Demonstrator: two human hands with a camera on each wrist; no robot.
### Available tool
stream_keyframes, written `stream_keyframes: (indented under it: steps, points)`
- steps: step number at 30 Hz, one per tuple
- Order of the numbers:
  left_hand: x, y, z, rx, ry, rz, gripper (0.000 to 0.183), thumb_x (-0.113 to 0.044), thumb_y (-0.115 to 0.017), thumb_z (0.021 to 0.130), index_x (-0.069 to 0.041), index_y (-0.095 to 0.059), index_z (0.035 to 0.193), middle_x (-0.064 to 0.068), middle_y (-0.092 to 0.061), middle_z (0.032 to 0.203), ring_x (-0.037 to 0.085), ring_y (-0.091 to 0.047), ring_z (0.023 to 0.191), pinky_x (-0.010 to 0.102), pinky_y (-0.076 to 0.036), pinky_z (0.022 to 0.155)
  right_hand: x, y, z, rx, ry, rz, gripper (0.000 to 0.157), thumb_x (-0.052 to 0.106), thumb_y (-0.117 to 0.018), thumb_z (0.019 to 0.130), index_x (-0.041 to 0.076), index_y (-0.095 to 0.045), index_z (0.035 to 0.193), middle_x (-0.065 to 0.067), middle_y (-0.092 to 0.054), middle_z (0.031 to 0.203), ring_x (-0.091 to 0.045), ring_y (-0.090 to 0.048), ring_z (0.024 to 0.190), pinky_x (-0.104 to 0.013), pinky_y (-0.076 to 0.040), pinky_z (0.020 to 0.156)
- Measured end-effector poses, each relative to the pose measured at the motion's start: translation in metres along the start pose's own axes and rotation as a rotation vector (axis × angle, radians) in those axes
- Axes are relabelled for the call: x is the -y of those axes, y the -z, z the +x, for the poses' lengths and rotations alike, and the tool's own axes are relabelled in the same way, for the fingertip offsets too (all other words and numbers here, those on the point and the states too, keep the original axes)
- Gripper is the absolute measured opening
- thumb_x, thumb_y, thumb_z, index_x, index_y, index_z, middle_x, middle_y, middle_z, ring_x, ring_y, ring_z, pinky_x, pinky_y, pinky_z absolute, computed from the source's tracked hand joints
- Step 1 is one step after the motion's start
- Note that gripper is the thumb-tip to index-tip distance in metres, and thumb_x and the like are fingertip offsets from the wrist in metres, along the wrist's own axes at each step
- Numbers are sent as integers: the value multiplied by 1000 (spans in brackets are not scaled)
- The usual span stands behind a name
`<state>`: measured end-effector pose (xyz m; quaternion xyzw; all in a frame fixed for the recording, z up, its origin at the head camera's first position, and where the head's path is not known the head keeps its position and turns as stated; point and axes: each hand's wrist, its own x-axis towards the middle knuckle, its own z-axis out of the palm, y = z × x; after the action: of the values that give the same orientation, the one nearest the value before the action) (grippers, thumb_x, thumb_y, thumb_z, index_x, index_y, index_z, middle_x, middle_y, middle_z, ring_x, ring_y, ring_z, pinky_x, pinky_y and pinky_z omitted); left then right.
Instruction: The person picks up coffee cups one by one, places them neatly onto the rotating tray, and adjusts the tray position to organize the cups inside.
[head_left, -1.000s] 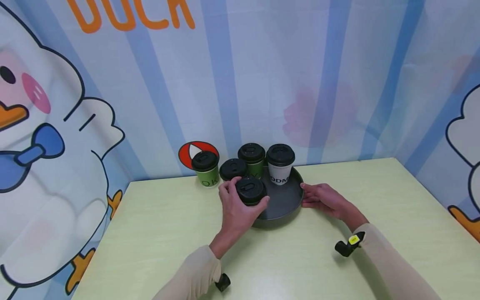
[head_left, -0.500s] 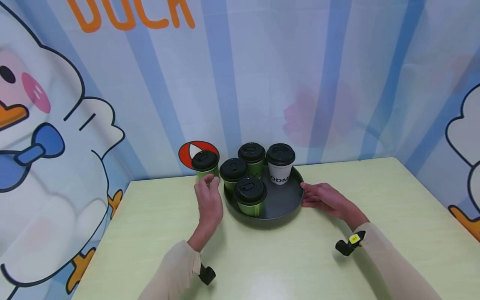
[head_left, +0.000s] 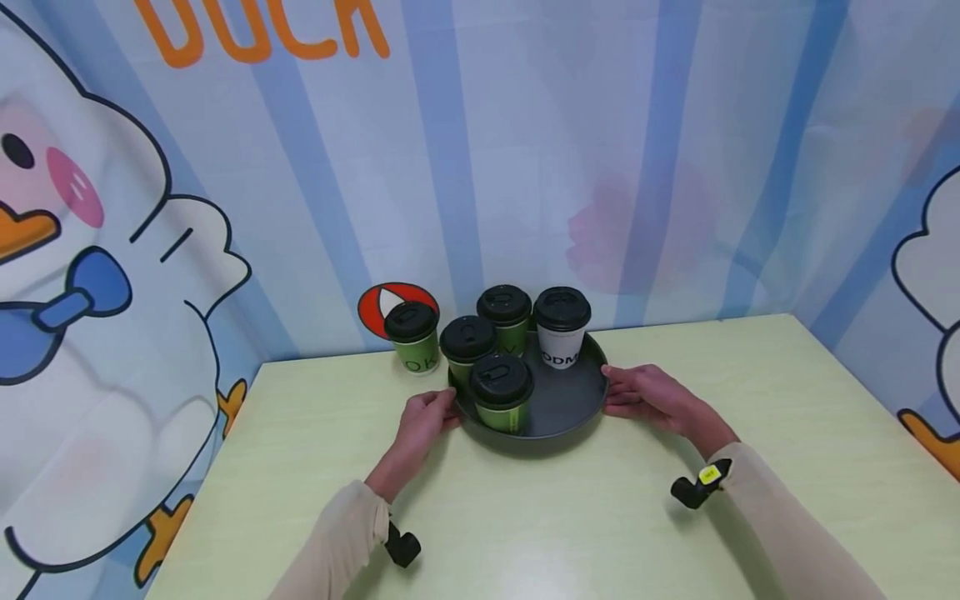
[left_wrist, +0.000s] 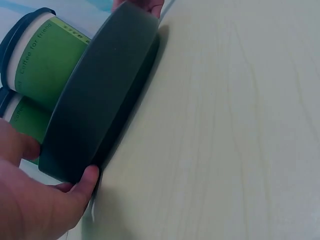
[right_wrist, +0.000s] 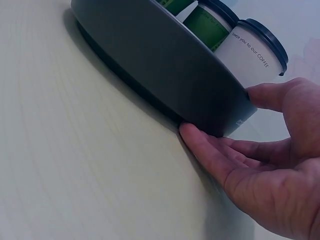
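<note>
A round dark grey tray (head_left: 564, 402) rests on the table with lidded paper coffee cups in it. My left hand (head_left: 420, 427) grips its left rim; in the left wrist view the thumb is at the top edge and the fingers (left_wrist: 86, 181) are low on the wall. On the opposite side my right hand (head_left: 654, 402) holds the rim the same way, fingers (right_wrist: 202, 145) low against the wall. Inside, a green cup (head_left: 502, 415) stands in front, two more green cups (head_left: 459, 372) (head_left: 513, 340) behind it, and a white cup (head_left: 559, 346) at the back right. All have black lids.
Another green cup (head_left: 417, 354) with a black lid stands on the pale wooden table (head_left: 525, 533), just left of the tray. Behind the table hangs a blue striped backdrop (head_left: 510, 167) with cartoon ducks.
My left hand has let go of the front green cup, swung left near the outside cup, then come down onto the tray's left rim. The right hand has stayed on the tray.
</note>
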<state>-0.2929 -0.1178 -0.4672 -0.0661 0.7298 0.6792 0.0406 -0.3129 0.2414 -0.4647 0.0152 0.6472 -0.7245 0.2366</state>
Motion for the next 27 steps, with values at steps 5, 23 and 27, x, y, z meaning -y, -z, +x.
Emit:
stream_keyframes:
  steps: [5, 23, 27]
  points:
    - [2, 0, 0, 13, 1, -4, 37, -25, -54, 97, 9, -63, 108, 8, -63, 84, 17, -64, 77, 33, -56, 78, -2, 0, -1, 16, -17, -2, 58, 29, -58, 97, -15, -39, 131, -27, -45, 122, -25, -62, 96, -38, -51, 92]
    - [-2, 5, 3, 60, 36, -59, 35, -22, -53, 98, 11, -62, 108, 9, -63, 85, 18, -63, 77, 38, -55, 83, -1, -2, -16, 175, -76, -42, 50, 24, -59, 96, -20, -50, 118, -32, -61, 111, -36, -63, 103, -44, -48, 94]
    - [-1, 4, 2, 45, 31, -43, 39, -25, -53, 98, 11, -61, 113, 11, -64, 89, 18, -64, 79, 36, -55, 83, 0, -2, -13, 93, -46, -31, 58, 30, -56, 97, -18, -43, 128, -31, -55, 119, -33, -63, 102, -42, -49, 94]
